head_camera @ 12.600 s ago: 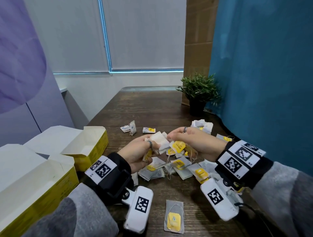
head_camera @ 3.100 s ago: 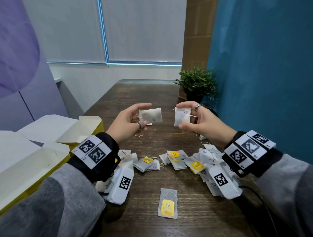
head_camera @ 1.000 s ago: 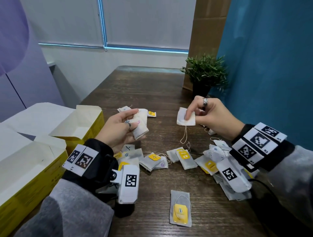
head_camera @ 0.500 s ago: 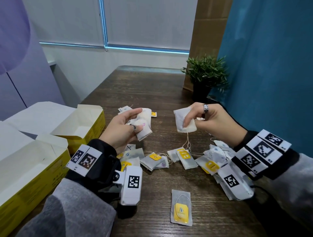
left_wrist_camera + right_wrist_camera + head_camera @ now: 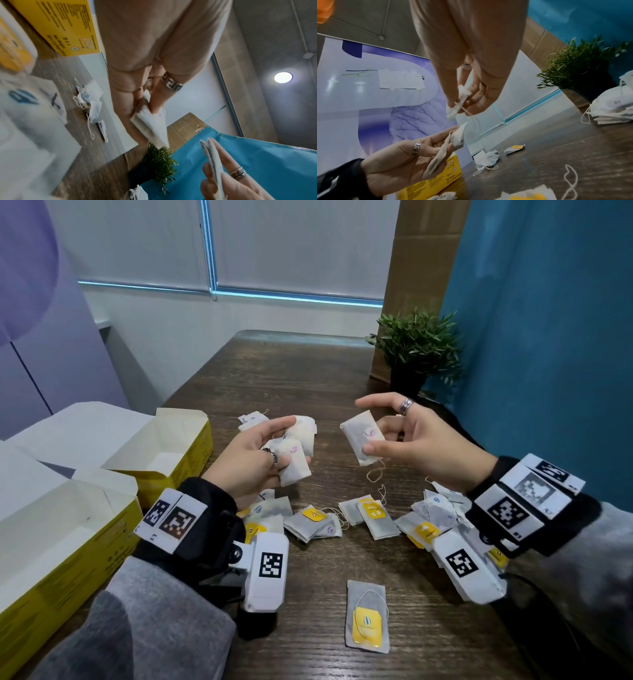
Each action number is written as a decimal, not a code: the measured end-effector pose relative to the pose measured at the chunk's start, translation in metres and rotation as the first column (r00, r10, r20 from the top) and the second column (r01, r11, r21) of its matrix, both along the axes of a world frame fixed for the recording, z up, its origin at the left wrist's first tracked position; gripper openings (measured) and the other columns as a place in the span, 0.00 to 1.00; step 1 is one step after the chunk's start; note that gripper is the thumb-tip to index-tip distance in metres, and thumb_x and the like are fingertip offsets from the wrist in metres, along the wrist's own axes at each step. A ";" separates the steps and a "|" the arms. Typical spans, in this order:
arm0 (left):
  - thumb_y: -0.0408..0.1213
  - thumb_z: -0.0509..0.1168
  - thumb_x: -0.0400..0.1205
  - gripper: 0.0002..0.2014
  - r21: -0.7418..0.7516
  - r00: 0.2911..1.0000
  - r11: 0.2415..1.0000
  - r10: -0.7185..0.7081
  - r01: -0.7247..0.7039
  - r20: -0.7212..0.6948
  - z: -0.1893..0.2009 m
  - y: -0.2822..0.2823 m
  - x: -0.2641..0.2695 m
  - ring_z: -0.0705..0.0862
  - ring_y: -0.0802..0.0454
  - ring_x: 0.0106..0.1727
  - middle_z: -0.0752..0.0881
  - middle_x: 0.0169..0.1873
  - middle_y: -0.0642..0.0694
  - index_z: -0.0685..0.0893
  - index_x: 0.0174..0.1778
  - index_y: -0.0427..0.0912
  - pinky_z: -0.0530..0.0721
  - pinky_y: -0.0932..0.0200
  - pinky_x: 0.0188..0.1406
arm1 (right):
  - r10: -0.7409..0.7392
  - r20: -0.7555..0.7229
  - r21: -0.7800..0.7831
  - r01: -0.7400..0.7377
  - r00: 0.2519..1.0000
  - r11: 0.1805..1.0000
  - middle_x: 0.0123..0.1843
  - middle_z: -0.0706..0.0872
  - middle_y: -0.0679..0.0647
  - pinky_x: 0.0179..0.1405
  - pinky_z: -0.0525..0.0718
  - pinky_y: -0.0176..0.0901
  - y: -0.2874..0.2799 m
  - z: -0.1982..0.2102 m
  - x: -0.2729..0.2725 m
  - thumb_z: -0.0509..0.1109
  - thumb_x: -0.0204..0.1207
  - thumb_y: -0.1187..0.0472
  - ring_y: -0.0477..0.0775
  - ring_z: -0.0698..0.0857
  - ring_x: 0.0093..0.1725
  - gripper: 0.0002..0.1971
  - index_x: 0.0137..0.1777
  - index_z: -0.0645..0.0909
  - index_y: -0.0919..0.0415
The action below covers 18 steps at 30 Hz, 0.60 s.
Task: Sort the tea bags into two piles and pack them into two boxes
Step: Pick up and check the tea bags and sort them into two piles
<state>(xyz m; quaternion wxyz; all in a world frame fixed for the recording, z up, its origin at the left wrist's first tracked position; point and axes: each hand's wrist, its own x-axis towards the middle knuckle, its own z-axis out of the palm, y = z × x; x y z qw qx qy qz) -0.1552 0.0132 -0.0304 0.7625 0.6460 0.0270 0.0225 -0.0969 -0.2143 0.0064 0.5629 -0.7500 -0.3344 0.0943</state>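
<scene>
My left hand point(image 5: 295, 444) grips a small stack of white tea bags point(image 5: 297, 451) with a purple mark on top, held above the table. My right hand point(image 5: 371, 436) pinches a single tea bag point(image 5: 359, 434) between thumb and middle finger, purple mark up, index finger lifted off; its string point(image 5: 375, 474) dangles. A small gap separates the two hands. The left wrist view shows the stack point(image 5: 152, 125) edge-on in my fingers. The right wrist view shows the single bag point(image 5: 460, 102), with the left hand's stack point(image 5: 447, 147) below it.
Two open yellow boxes stand at the left, one far point(image 5: 171, 446) and one near point(image 5: 61, 546). Loose tea bags with yellow tags point(image 5: 370, 517) lie under the hands, with a heap point(image 5: 435, 508) by my right wrist. One bag point(image 5: 367, 621) lies alone in front. A potted plant point(image 5: 418, 354) stands back right.
My right hand has turned its tea bag so that the purple mark faces up, and its index finger has lifted off. The left hand still holds its stack in about the same place.
</scene>
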 end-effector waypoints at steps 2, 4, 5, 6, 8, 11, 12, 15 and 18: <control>0.12 0.52 0.79 0.30 0.001 1.000 1.000 -0.011 0.011 0.007 0.000 0.000 0.000 0.89 0.46 0.50 0.78 0.68 0.40 0.74 0.71 0.46 0.90 0.54 0.43 | -0.053 -0.027 0.005 0.053 0.998 0.999 0.34 0.86 0.52 0.42 0.80 0.50 0.003 0.000 0.002 0.76 0.68 0.73 0.57 0.83 0.37 0.25 0.62 0.76 0.54; 0.12 0.51 0.79 0.30 -0.012 1.000 1.000 -0.009 0.009 0.018 0.001 -0.001 0.000 0.90 0.47 0.49 0.79 0.66 0.42 0.75 0.69 0.46 0.90 0.53 0.45 | -0.085 -0.061 0.015 0.086 0.994 0.996 0.30 0.87 0.50 0.36 0.81 0.44 0.009 0.000 0.003 0.75 0.67 0.74 0.51 0.85 0.33 0.21 0.57 0.77 0.57; 0.12 0.51 0.80 0.29 -0.018 1.000 1.000 -0.008 0.008 0.025 0.002 -0.003 0.000 0.90 0.47 0.48 0.79 0.64 0.43 0.76 0.68 0.46 0.90 0.52 0.45 | -0.084 -0.083 0.028 0.087 0.993 0.996 0.30 0.88 0.50 0.34 0.82 0.41 0.015 0.001 0.003 0.75 0.68 0.74 0.48 0.86 0.31 0.18 0.54 0.77 0.59; 0.12 0.51 0.80 0.28 -0.028 0.999 1.000 -0.009 0.010 0.031 0.002 -0.004 0.000 0.90 0.47 0.48 0.80 0.63 0.43 0.77 0.66 0.45 0.90 0.52 0.45 | -0.076 -0.106 0.047 0.082 0.991 0.996 0.29 0.88 0.50 0.30 0.84 0.37 0.022 0.002 0.003 0.74 0.68 0.75 0.45 0.86 0.30 0.17 0.53 0.77 0.60; 0.12 0.49 0.81 0.26 -0.080 0.999 0.997 -0.016 0.019 0.040 0.004 -0.006 0.000 0.89 0.47 0.52 0.81 0.62 0.44 0.79 0.62 0.44 0.89 0.51 0.47 | -0.056 -0.150 0.080 0.069 0.987 0.994 0.28 0.88 0.50 0.23 0.82 0.32 0.038 0.003 0.002 0.74 0.68 0.76 0.43 0.86 0.26 0.16 0.51 0.77 0.61; 0.21 0.51 0.84 0.17 -0.234 0.994 0.968 -0.075 0.091 0.078 0.008 -0.007 -0.001 0.88 0.45 0.55 0.84 0.62 0.39 0.79 0.63 0.37 0.86 0.52 0.56 | -0.023 -0.185 0.080 0.039 0.983 0.996 0.29 0.85 0.52 0.21 0.83 0.33 0.062 0.002 0.001 0.73 0.68 0.79 0.42 0.85 0.24 0.15 0.47 0.77 0.61; 0.26 0.52 0.85 0.16 -0.251 0.992 0.962 -0.092 0.111 0.086 0.009 -0.007 -0.001 0.87 0.45 0.56 0.85 0.61 0.37 0.78 0.66 0.34 0.85 0.53 0.58 | -0.015 -0.188 0.063 0.027 0.982 0.998 0.31 0.83 0.53 0.22 0.84 0.33 0.068 0.001 0.000 0.73 0.68 0.79 0.41 0.85 0.24 0.14 0.46 0.78 0.62; 0.25 0.59 0.82 0.17 -0.174 0.998 0.984 -0.010 0.021 0.064 0.007 -0.004 -0.001 0.90 0.51 0.44 0.90 0.49 0.41 0.77 0.68 0.34 0.89 0.60 0.40 | 0.003 -0.225 0.037 0.006 0.974 0.999 0.32 0.83 0.53 0.25 0.86 0.33 0.077 0.002 0.000 0.70 0.74 0.76 0.41 0.85 0.26 0.09 0.51 0.80 0.65; 0.20 0.62 0.79 0.19 -0.128 0.994 0.987 0.106 -0.102 0.028 0.001 0.001 0.004 0.89 0.56 0.35 0.88 0.43 0.43 0.78 0.66 0.37 0.88 0.64 0.32 | -0.056 -0.229 0.029 0.064 0.972 0.998 0.37 0.82 0.54 0.31 0.86 0.39 0.072 0.006 0.004 0.67 0.79 0.69 0.45 0.84 0.32 0.04 0.50 0.81 0.61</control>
